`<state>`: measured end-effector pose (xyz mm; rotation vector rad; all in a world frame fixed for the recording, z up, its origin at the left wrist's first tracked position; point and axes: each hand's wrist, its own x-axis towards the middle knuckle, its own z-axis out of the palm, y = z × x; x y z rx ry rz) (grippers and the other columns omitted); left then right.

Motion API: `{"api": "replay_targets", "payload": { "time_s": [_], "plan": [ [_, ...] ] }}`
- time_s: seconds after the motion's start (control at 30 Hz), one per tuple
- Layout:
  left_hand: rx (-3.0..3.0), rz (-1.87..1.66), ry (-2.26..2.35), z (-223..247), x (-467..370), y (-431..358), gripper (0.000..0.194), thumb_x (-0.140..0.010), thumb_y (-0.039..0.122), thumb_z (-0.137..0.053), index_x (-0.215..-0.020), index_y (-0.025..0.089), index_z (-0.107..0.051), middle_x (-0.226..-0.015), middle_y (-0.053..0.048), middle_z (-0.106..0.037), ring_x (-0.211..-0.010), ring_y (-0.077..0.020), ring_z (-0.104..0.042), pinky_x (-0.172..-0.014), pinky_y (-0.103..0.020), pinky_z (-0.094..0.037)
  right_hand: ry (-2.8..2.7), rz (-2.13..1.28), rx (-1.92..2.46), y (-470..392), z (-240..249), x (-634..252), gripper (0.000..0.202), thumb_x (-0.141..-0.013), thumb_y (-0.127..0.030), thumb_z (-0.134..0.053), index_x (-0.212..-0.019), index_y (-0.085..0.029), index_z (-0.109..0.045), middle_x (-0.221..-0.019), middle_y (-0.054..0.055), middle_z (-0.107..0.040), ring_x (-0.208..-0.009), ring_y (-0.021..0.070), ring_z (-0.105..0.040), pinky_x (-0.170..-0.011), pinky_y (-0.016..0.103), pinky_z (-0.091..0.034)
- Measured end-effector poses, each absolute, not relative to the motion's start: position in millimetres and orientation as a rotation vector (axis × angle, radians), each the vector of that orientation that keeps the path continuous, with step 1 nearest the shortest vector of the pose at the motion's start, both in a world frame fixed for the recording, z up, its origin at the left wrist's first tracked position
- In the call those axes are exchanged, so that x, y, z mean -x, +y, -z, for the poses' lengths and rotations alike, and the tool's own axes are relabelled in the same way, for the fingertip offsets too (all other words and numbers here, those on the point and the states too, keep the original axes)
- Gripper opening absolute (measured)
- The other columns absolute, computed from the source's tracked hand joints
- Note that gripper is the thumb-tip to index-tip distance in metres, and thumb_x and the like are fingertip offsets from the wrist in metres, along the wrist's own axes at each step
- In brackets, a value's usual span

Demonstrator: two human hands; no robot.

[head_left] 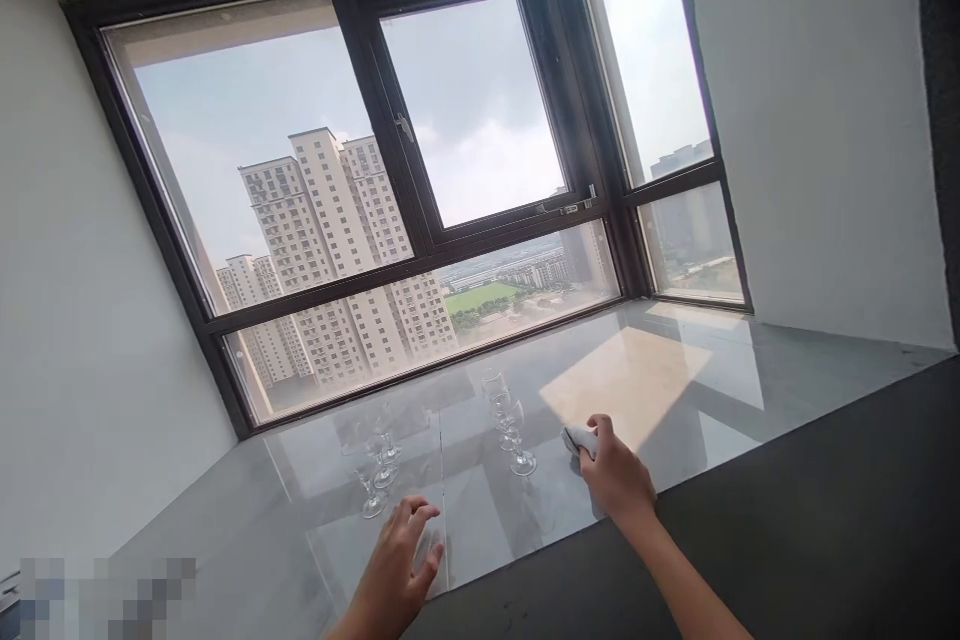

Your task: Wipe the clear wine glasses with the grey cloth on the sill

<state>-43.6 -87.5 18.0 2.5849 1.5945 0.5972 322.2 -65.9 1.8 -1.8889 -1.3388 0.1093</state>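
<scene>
White object [581, 441], one: small, dark line along its side, exact kind unclear; at the windowsill's surface, toward the front edge, right of the stemware. Grasped between the thumb and fingers of the right hand [621, 478].

Right-hand glass group [523, 460]: clear stemmed glasses, at least two, upright, ranged front to back; the foremost is near the white object, apart from it. Exact count unclear through overlap and transparency.

Left-hand glass group [373, 501]: clear stemmed glasses, apparently three, upright in a slanting row, just beyond the left hand [397, 565].

Left hand: low over the front edge, fingers bent, thumb apart from them; a faint clear shape shows in the gap, and whether it is grasped cannot be told.

Windowsill [255, 530]: broad, grey, glossy, with a seam running front to back between the groups; a sunlit patch [626, 375] behind the white object.

Window frame [322, 292]: dark, several panes, handle [403, 126] on the central one. Outside: pale high-rise towers [330, 210], green field [481, 297], cloudy sky.
</scene>
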Motion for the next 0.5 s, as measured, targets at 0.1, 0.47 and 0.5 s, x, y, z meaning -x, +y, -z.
{"api": "replay_targets", "payload": {
  "time_s": [0.1, 0.47, 0.5],
  "plan": [
    [-2.581, -0.49, 1.445, -21, -15, -84, 0.051, -0.09, 0.051, -0.047, -0.135, 0.03, -0.055, -0.149, -0.009, -0.045, -0.138, -0.03, -0.04, -0.116, -0.044, -0.034, -1.34, -0.102, 1.892, -66, -1, -322, 0.02, -0.094, -0.024, -0.044, -0.114, -0.026, -0.041, -0.102, 0.004, -0.071, -0.076, 0.0185, -0.067, -0.055, 0.026, -0.023],
    [-2.608, -0.207, 1.475, -33, -114, -56, 0.059, -0.092, 0.063, -0.035, -0.144, 0.037, -0.047, -0.155, -0.007, -0.039, -0.145, -0.0331, -0.027, -0.118, -0.063, -0.001, -1.357, -0.075, 1.904, -64, 3, -324, 0.022, -0.093, -0.024, -0.045, -0.114, -0.025, -0.039, -0.092, 0.005, -0.071, -0.075, 0.0221, -0.066, -0.056, 0.027, -0.021],
    [-2.615, -0.21, 1.481, -32, -107, -56, 0.058, -0.092, 0.063, -0.035, -0.144, 0.038, -0.047, -0.155, -0.006, -0.04, -0.145, -0.0329, -0.027, -0.118, -0.063, -0.001, -1.357, -0.079, 1.902, -64, 3, -323, 0.022, -0.093, -0.024, -0.045, -0.114, -0.025, -0.039, -0.093, 0.005, -0.071, -0.075, 0.0221, -0.066, -0.056, 0.027, -0.021]
  ]
}}
